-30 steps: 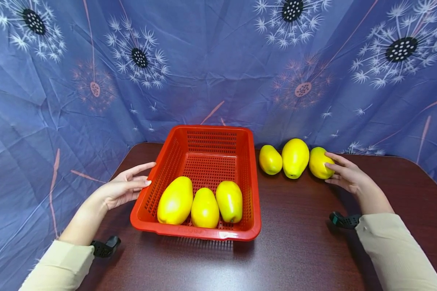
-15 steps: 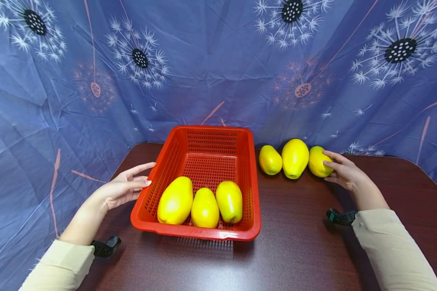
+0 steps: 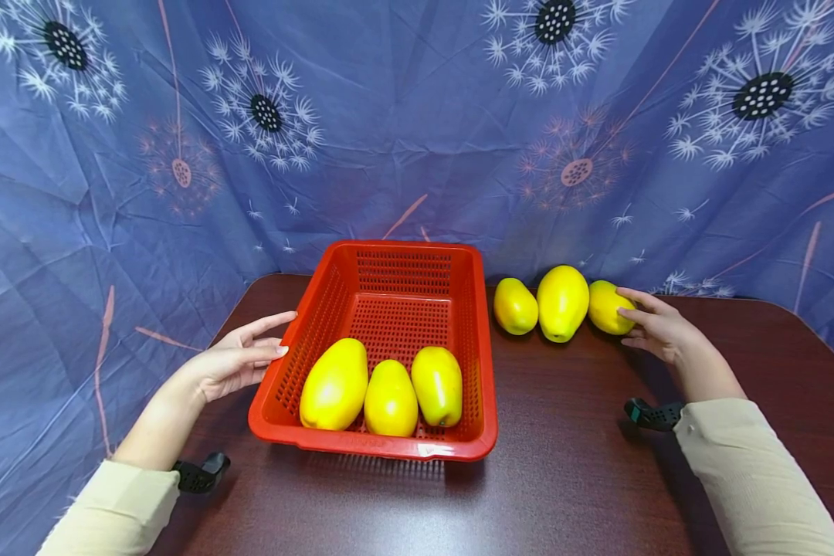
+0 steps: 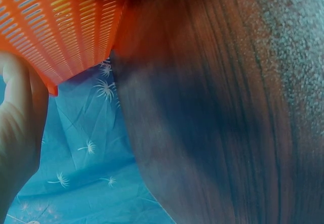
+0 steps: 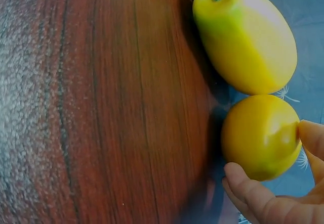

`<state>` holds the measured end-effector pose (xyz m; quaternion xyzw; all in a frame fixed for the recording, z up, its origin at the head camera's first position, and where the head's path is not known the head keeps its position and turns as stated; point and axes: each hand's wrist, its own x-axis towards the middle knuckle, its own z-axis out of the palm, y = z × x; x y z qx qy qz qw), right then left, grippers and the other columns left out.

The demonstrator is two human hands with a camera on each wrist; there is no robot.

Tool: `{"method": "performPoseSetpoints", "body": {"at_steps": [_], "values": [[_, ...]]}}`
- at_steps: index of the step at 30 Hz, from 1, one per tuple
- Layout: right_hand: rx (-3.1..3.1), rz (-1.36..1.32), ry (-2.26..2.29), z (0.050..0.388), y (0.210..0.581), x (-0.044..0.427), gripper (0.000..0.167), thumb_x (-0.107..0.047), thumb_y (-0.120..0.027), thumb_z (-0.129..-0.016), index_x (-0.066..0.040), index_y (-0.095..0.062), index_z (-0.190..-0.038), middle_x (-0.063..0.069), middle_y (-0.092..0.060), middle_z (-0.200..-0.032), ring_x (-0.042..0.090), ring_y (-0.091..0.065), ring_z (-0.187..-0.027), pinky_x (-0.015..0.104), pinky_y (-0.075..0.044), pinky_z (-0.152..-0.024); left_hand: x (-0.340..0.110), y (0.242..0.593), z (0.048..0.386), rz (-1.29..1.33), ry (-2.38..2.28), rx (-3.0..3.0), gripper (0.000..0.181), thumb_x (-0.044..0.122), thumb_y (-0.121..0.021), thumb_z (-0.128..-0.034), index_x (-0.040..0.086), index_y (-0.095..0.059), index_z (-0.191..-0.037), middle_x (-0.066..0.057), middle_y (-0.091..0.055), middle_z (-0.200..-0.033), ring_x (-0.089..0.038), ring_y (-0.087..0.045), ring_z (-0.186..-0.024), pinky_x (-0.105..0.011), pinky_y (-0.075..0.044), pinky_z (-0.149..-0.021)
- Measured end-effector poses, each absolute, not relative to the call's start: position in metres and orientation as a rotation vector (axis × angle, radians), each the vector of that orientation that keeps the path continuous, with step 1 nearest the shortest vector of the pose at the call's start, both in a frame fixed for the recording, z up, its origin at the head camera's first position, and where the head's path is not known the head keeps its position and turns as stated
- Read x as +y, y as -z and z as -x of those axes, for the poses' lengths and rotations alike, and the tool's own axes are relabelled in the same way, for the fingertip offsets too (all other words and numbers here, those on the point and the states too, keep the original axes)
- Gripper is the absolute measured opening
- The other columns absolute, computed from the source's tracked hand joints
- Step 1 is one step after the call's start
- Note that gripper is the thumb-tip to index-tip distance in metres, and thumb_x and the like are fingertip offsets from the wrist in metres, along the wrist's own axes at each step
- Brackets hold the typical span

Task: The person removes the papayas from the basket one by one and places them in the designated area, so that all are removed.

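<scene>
A red slotted basket (image 3: 403, 446) holds three yellow fruits, side by side at its near end. My left hand (image 3: 232, 361) touches the basket's left side with extended fingers; the left wrist view shows part of this hand (image 4: 20, 118) beside the basket wall (image 4: 76, 27). Right of the basket, three more yellow fruits stand in a row on the table. Around the rightmost fruit (image 3: 606, 307), my right hand (image 3: 660, 328) has its thumb and fingers. In the right wrist view, fingertips of this hand (image 5: 278, 183) lie against two sides of that fruit (image 5: 260, 138).
The left fruit (image 3: 516, 306) and the larger middle fruit (image 3: 563, 303) of the row are near the back edge of the dark wooden table (image 3: 563, 463). Behind the table hangs a blue cloth (image 3: 389, 116) with a dandelion print.
My right hand has shifted slightly left and up, and the rightmost fruit has moved a little with it. The left hand and basket have stayed in place.
</scene>
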<state>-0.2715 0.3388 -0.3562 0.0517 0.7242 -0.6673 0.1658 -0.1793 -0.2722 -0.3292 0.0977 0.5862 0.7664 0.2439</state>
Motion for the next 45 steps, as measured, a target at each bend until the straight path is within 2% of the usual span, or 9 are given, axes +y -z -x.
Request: {"method": "performPoseSetpoints", "body": {"at_steps": [8,13,19,25,30,33,38,41,45], "values": [[2.116,-0.152,1.847,0.271,0.354,0.341,0.057,-0.026,-0.056,-0.093,-0.037,-0.029,-0.142,0.017,0.006,-0.153,0.003,-0.058,-0.082,0.029,-0.049,-0.077,-0.272,0.330,0.179,-0.288,-2.100,1.578,0.049,-0.007,-0.049,-0.0919,0.019,-0.044,-0.134,-0.011,-0.063,-0.112,-0.022,-0.063,-0.099,-0.036,-0.051,-0.084],[2.111,-0.132,1.872,0.268,0.350,0.345,0.050,-0.025,-0.058,-0.092,-0.039,-0.036,-0.135,0.015,-0.015,-0.145,0.005,-0.059,-0.082,0.028,-0.051,-0.074,-0.272,0.329,0.180,-0.291,-2.097,1.582,0.050,-0.006,-0.049,-0.0920,0.017,-0.042,-0.135,-0.011,-0.064,-0.111,-0.023,-0.063,-0.098,-0.036,-0.051,-0.084],[2.009,-0.047,1.988,0.263,0.338,0.349,0.030,-0.016,-0.058,-0.092,-0.042,-0.055,-0.107,-0.006,-0.052,-0.109,0.008,-0.060,-0.080,0.027,-0.052,-0.070,-0.274,0.330,0.180,-0.291,-2.098,1.574,0.050,-0.007,-0.048,-0.0923,0.018,-0.043,-0.135,-0.011,-0.064,-0.112,-0.023,-0.063,-0.098,-0.036,-0.051,-0.084],[1.976,0.021,2.031,0.258,0.324,0.348,0.031,-0.010,-0.053,-0.095,-0.039,-0.055,-0.107,-0.011,-0.061,-0.090,0.011,-0.062,-0.078,0.026,-0.052,-0.067,-0.274,0.331,0.180,-0.286,-2.093,1.586,0.049,-0.006,-0.048,-0.0923,0.019,-0.043,-0.135,-0.011,-0.063,-0.112,-0.023,-0.063,-0.098,-0.036,-0.052,-0.084],[2.067,0.031,1.975,0.256,0.309,0.341,0.032,-0.012,-0.053,-0.095,-0.038,-0.050,-0.113,-0.013,-0.055,-0.094,0.010,-0.060,-0.079,0.025,-0.052,-0.069,-0.274,0.331,0.180,-0.278,-2.088,1.598,0.051,-0.006,-0.048,-0.0924,0.016,-0.039,-0.138,-0.011,-0.064,-0.111,-0.023,-0.064,-0.098,-0.037,-0.052,-0.083],[2.132,0.051,1.903,0.255,0.299,0.332,0.033,-0.015,-0.053,-0.095,-0.039,-0.048,-0.117,0.005,-0.047,-0.124,0.007,-0.058,-0.085,0.023,-0.051,-0.072,-0.274,0.330,0.181,-0.277,-2.088,1.594,0.052,-0.006,-0.048,-0.0924,0.016,-0.038,-0.139,-0.011,-0.064,-0.111,-0.023,-0.064,-0.097,-0.037,-0.052,-0.083],[2.246,0.084,1.702,0.254,0.284,0.312,0.047,-0.025,-0.052,-0.096,-0.037,-0.032,-0.137,0.016,0.014,-0.153,0.012,-0.046,-0.109,0.018,-0.048,-0.079,-0.274,0.331,0.181,-0.294,-2.096,1.573,0.050,-0.006,-0.048,-0.0921,0.017,-0.042,-0.136,-0.012,-0.063,-0.112,-0.023,-0.064,-0.098,-0.037,-0.052,-0.084],[2.257,0.127,1.657,0.251,0.277,0.299,0.051,-0.026,-0.052,-0.096,-0.033,-0.030,-0.141,0.014,0.009,-0.154,0.017,-0.042,-0.114,0.019,-0.048,-0.081,-0.274,0.331,0.181,-0.295,-2.098,1.567,0.050,-0.007,-0.048,-0.0921,0.018,-0.043,-0.135,-0.012,-0.063,-0.112,-0.023,-0.064,-0.098,-0.036,-0.052,-0.084],[2.255,0.210,1.640,0.247,0.272,0.281,0.047,-0.023,-0.052,-0.096,-0.028,-0.036,-0.139,0.008,-0.032,-0.141,0.008,-0.053,-0.104,0.022,-0.049,-0.082,-0.273,0.330,0.180,-0.293,-2.097,1.567,0.051,-0.006,-0.049,-0.0921,0.017,-0.040,-0.136,-0.011,-0.063,-0.112,-0.023,-0.064,-0.098,-0.036,-0.052,-0.084]]}}
